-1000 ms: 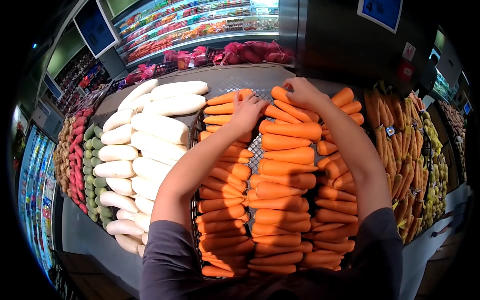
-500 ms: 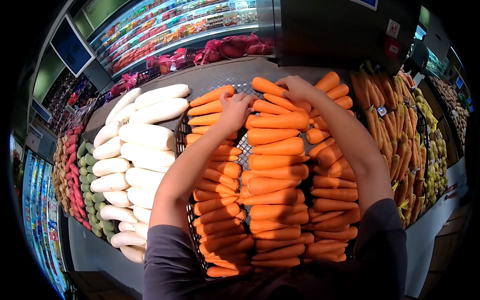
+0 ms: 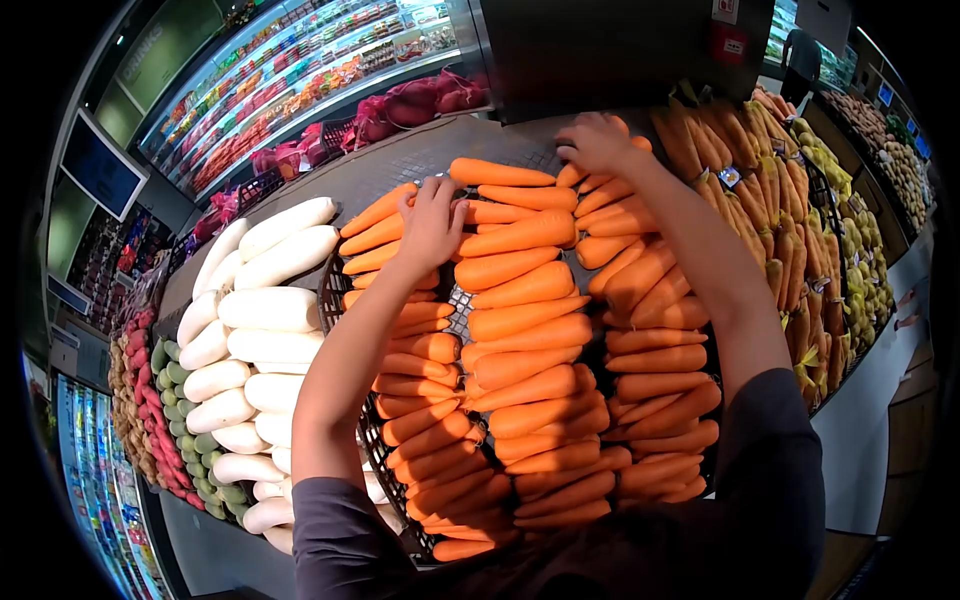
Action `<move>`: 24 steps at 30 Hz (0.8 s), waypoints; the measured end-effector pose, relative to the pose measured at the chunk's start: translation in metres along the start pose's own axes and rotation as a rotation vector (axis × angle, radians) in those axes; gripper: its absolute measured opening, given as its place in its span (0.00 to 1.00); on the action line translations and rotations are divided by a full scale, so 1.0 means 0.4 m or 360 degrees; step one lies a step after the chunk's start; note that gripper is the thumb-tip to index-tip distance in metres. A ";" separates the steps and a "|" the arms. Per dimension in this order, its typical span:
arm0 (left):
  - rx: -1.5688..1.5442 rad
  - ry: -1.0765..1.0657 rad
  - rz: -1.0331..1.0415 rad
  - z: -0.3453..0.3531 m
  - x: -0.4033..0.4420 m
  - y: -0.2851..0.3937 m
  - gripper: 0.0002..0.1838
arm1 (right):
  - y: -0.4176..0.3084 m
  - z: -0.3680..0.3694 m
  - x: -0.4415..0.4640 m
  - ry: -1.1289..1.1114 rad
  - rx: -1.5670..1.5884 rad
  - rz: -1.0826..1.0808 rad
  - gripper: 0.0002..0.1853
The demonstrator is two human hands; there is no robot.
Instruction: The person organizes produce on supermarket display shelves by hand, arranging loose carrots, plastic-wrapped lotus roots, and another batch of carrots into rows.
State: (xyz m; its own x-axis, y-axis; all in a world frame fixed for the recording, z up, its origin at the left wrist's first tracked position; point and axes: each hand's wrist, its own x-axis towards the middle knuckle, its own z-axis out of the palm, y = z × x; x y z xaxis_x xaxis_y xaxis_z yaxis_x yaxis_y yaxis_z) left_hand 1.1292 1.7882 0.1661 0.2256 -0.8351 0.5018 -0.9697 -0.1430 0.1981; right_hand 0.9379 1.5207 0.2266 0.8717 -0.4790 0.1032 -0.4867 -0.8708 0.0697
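Orange carrots (image 3: 525,275) lie stacked in three columns in a black crate (image 3: 372,440). My left hand (image 3: 430,228) rests at the far end of the left column, beside the middle one. Its thumb and fingers are apart, touching carrots without wrapping round one. Farther off, my right hand (image 3: 598,145) curls over a carrot (image 3: 641,144) at the far end of the right column. That carrot's ends show past the hand; its middle is hidden by my fingers and palm.
White radishes (image 3: 268,308) are piled left of the carrots, with green vegetables (image 3: 182,395) beyond. Bagged carrots (image 3: 785,220) stand on the right. A dark pillar (image 3: 610,55) rises behind the display, beside a refrigerated shelf (image 3: 320,85). A person (image 3: 800,65) stands far right.
My right hand has shifted from the far end of the middle column to the right column. My left hand stays by the left column. The view has turned slightly right.
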 end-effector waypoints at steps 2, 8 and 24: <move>-0.0218 0.0141 0.0087 0.016 0.009 0.014 0.16 | 0.078 0.006 -0.049 -0.0151 -0.0118 0.0144 0.31; -0.0407 -0.0479 0.0447 -0.036 0.043 0.179 0.24 | 0.203 0.091 -0.058 0.0027 0.0265 -0.0167 0.35; 0.0211 -0.0486 0.0428 0.028 -0.013 0.236 0.39 | 0.158 0.102 -0.394 -0.0059 0.0370 -0.0387 0.28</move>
State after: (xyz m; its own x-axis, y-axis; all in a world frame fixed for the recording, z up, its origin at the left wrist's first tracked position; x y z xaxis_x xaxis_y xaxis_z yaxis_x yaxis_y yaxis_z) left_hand 1.0354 1.7732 0.1726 -0.0557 -0.9681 0.2443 -0.9984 0.0510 -0.0256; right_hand 0.7722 1.5365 0.1743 0.9642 -0.2543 0.0748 -0.2422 -0.9599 -0.1408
